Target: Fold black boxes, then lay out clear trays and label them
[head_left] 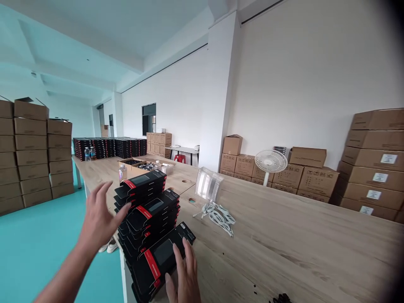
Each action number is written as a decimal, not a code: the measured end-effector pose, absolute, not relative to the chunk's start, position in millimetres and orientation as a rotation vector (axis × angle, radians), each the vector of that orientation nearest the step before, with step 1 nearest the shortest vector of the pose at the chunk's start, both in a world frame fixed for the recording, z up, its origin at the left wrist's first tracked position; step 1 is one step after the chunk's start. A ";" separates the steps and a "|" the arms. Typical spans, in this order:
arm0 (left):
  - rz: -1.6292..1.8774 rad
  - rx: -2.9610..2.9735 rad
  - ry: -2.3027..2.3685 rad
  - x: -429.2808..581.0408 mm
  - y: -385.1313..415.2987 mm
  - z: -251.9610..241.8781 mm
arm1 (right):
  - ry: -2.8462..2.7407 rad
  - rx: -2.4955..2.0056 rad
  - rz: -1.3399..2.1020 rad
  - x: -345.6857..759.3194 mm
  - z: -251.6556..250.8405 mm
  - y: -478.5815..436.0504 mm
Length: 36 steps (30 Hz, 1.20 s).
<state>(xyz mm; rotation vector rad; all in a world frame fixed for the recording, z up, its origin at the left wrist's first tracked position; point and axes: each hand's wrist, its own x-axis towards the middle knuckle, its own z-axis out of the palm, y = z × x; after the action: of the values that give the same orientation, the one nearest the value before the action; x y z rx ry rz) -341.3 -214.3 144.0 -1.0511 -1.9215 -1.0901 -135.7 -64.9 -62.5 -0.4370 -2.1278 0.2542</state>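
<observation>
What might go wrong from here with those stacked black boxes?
The black boxes are stacked unevenly beside the edge of the table, so a push from the right hand might tip some toward the floor. The bottle close behind them could be knocked over if they slide back.

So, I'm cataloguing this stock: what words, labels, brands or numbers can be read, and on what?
No text can be read with certainty.
Black boxes: white print on the red bands, too small and blurred.
Cardboard cartons by the wall: printed marks, too small.
White labels on the right-hand carton stack: blurred.
Bottles: labels too small.
</observation>
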 end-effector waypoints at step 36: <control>-0.695 -1.437 -2.224 -250.0 -170.2 40.8 | -1.732 -0.565 0.806 -146.0 -74.0 -67.7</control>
<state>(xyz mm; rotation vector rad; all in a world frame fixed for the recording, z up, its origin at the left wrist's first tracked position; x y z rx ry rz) -250.0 -170.2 40.8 -1.4368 -2.2238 -0.6946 -146.0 -67.7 -74.0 -0.5654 -1.7318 0.8064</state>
